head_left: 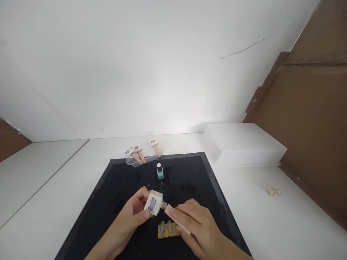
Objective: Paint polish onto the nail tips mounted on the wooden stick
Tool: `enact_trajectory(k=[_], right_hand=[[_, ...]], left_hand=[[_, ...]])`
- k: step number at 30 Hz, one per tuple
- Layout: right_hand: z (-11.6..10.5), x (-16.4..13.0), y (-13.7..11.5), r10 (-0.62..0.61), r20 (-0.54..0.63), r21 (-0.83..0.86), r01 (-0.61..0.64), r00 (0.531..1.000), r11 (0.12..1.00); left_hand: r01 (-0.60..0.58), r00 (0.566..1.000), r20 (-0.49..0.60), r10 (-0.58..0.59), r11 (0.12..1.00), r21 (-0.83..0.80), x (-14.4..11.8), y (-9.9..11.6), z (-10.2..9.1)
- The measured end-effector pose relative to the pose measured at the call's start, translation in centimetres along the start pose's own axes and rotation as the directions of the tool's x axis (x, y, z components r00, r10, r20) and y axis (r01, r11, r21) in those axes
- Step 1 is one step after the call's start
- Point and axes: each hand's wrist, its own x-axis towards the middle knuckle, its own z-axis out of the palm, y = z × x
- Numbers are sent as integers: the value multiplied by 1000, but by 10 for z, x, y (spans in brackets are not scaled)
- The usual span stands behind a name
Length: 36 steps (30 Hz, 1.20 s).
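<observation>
A white nail polish bottle (154, 203) with a purple flower print is gripped in my left hand (134, 209), its threaded neck pointing right. My right hand (199, 224) pinches the bottle's long pink cap (177, 219), whose end is close to the neck; whether the two touch I cannot tell. Just below lies a small tan holder (168, 231) bearing clear nail tips (170, 226), partly hidden by my right hand. Beyond the hands, a teal nail polish bottle (159, 172) with a dark, white-topped cap stands on the black mat (121, 184).
Behind the mat's far edge, a clear plastic tray (134, 164) holds several pink-capped bottles (154, 146). A white box (244, 144) sits at the back right. Small cream-coloured pieces (274, 191) lie on the white table (244, 202), near a brown cardboard wall (306, 133).
</observation>
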Motion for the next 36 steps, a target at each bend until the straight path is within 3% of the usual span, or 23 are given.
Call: enact_trajectory(k=[4,7,9,11,14,20,23,31,36], right_hand=[[-2,2,-3,70,22,134,-72,997,988],[-4,4,-6,209,42,349,-211,977,913],[-4,4,-7,344,81,517,-334,936,788],[-3,3,-5,467,164,669,-446,869,594],[0,0,0,544,287,796,-512,788,322],[-2,1,5,608,348,865,-494,714,86],[-6,4,2,628,377,866,-499,681,22],[-9,5,1,676,362,889,-455,642,-44],[-10,4,3,669,340,905,-422,660,-44]], left_hand=[[-41,999,-32,41,999,-8,2,1,0],[-62,997,-43,62,998,-12,2,0,-2],[-58,997,-43,57,998,-28,1,0,-3],[-46,998,-37,44,998,-41,-1,-1,-4],[-40,998,-49,36,995,-90,-1,-3,-5],[-69,995,-86,49,968,-241,1,-7,-9],[-79,994,-93,58,967,-243,1,-7,-8],[-9,993,-120,-11,986,-166,2,-6,-7],[111,970,-222,-100,993,34,8,-4,-8]])
